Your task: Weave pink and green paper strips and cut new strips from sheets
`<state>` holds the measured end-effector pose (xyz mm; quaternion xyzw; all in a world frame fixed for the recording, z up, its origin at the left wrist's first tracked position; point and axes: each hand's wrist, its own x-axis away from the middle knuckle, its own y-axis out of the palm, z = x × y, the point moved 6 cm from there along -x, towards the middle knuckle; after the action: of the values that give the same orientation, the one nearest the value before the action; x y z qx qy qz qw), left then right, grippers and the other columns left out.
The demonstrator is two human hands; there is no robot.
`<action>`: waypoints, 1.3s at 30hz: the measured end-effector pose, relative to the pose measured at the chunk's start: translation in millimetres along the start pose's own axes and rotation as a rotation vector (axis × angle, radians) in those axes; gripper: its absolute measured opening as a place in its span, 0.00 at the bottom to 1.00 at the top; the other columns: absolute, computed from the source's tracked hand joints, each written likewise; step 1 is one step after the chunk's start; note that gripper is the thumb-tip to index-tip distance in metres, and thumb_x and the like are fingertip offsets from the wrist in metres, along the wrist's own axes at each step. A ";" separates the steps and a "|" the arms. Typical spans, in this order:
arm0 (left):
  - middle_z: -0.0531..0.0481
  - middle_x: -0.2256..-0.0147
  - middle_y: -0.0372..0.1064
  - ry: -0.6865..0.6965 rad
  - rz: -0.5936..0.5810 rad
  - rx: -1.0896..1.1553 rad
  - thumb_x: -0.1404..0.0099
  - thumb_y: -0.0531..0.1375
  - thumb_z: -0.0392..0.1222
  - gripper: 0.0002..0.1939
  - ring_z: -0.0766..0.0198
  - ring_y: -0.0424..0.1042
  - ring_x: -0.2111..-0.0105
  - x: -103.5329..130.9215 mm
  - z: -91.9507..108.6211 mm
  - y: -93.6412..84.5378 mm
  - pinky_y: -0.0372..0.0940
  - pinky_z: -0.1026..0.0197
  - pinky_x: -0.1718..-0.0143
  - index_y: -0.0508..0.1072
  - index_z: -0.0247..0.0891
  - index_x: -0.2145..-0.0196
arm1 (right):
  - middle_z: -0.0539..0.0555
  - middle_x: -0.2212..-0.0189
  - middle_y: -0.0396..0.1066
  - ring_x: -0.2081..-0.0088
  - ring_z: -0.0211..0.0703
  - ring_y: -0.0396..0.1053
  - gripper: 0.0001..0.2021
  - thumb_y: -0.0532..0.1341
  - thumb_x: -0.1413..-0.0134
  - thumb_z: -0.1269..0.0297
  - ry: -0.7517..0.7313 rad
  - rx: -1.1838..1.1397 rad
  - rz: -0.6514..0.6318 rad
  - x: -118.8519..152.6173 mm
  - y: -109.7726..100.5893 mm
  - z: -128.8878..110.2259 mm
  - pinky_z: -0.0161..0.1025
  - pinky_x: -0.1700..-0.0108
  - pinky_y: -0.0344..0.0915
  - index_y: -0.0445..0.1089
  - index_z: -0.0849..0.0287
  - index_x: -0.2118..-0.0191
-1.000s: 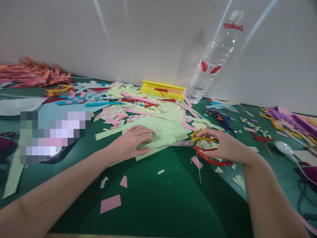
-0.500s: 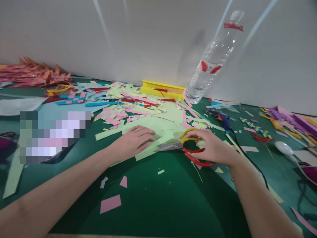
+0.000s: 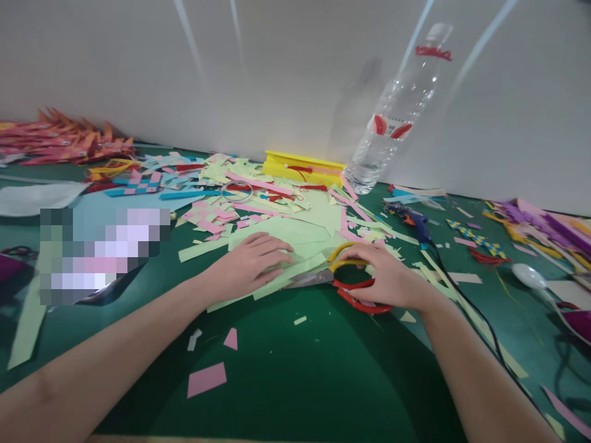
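Note:
My right hand (image 3: 385, 274) has its fingers through the handles of a pair of scissors (image 3: 353, 289), one handle yellow and one red. The metal blades point left, along the lower edge of some pale green paper (image 3: 300, 266), and their tips lie close to my left hand. My left hand (image 3: 252, 261) rests palm down with bent fingers, holding that paper at its left part. The undersides of the left fingers are hidden. More pale green sheets (image 3: 281, 231) lie just behind both hands.
Paper scraps (image 3: 221, 169) are heaped behind the hands, by a folded yellow sheet (image 3: 302, 169). A plastic bottle (image 3: 392, 117) leans on the wall. At right lie a blue glue gun (image 3: 415, 224) with a black cord and a white spoon (image 3: 530, 277). A blurred-out object (image 3: 106, 258) sits left.
My right hand and the scissors have shifted slightly left and nearer to me, so the blades reach further along the paper. My left hand has hardly moved.

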<state>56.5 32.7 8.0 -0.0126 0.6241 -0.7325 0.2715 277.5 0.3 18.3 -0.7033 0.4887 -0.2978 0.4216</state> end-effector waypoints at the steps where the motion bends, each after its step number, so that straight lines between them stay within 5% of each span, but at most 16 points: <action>1: 0.45 0.48 0.67 0.011 -0.017 0.002 0.29 0.51 0.40 0.12 0.58 0.64 0.48 1.4 -0.1 -1.3 0.54 0.51 0.43 0.69 0.41 0.51 | 0.51 0.52 0.70 0.49 0.55 0.64 0.19 0.65 0.58 0.60 0.009 0.004 0.000 0.3 -0.8 0.5 0.52 0.49 0.62 0.68 0.48 0.55; 14: 0.50 0.42 0.61 0.010 -0.145 -0.108 0.27 0.46 0.40 0.17 0.57 0.55 0.41 9.0 -6.0 12.7 0.50 0.52 0.41 0.64 0.47 0.43 | 0.52 0.50 0.68 0.48 0.55 0.63 0.22 0.65 0.59 0.60 0.013 -0.008 0.022 1.7 -2.7 2.4 0.52 0.49 0.64 0.67 0.48 0.53; 31: 0.47 0.47 0.67 0.140 -0.048 -0.166 0.28 0.49 0.37 0.16 0.58 0.61 0.44 -1.1 6.9 9.6 0.52 0.50 0.41 0.69 0.45 0.48 | 0.52 0.51 0.69 0.49 0.54 0.65 0.20 0.64 0.58 0.61 -0.024 -0.015 0.001 -0.6 1.1 5.5 0.52 0.48 0.63 0.67 0.49 0.55; 39: 0.48 0.45 0.65 0.061 -0.104 -0.149 0.29 0.50 0.35 0.17 0.56 0.59 0.43 1.0 0.1 15.1 0.55 0.50 0.43 0.68 0.46 0.46 | 0.53 0.49 0.68 0.44 0.56 0.61 0.22 0.65 0.56 0.57 -0.016 -0.010 0.007 -1.7 5.6 8.8 0.53 0.46 0.63 0.66 0.48 0.52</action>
<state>61.5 31.1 -6.2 -0.0426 0.6834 -0.6972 0.2123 281.8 3.7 9.3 -0.7062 0.4892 -0.2882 0.4230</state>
